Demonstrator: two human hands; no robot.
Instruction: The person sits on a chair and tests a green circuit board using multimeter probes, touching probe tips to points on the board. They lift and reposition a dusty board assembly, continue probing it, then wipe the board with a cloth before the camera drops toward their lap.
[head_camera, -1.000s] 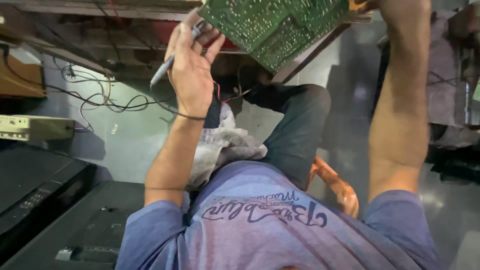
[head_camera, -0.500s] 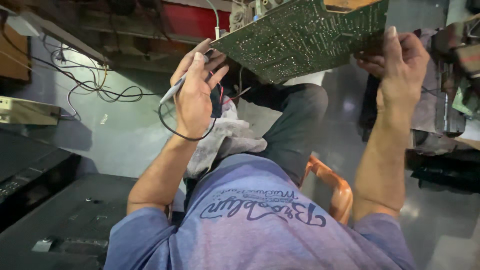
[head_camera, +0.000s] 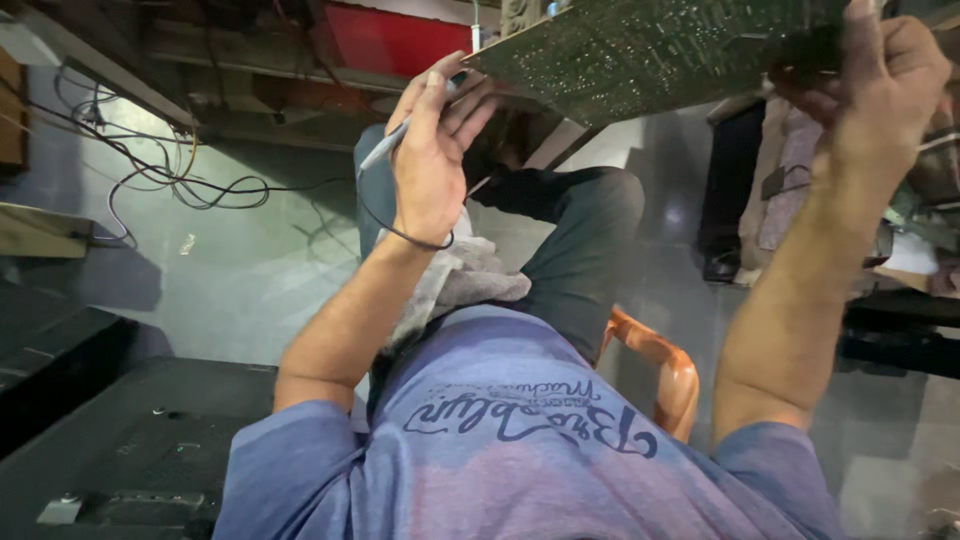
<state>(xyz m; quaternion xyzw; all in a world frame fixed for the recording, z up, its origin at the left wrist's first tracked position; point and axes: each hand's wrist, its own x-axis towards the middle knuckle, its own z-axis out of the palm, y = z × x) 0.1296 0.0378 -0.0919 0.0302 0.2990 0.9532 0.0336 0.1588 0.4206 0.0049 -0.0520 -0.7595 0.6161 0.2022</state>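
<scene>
My left hand (head_camera: 430, 170) is closed around a slim grey pen-like tool (head_camera: 385, 152) with a thin black cord looping round the wrist. Its fingertips touch the left corner of a green circuit board (head_camera: 650, 50), which is held up flat with its solder side toward me. My right hand (head_camera: 870, 90) grips the board's right edge. Below the hands are my dark trousers (head_camera: 590, 240) and a pale cloth (head_camera: 470, 275) lying on my lap.
An orange curved chair arm (head_camera: 670, 370) sits by my right hip. A black flat device (head_camera: 130, 450) lies at lower left. Loose black wires (head_camera: 180, 185) trail on the grey floor, below a red box (head_camera: 390, 40) on a wooden shelf. Clutter stands at right.
The board has come lower and to the right in view, and my right hand now shows fully on its edge. My left hand keeps the tool at the board's left corner.
</scene>
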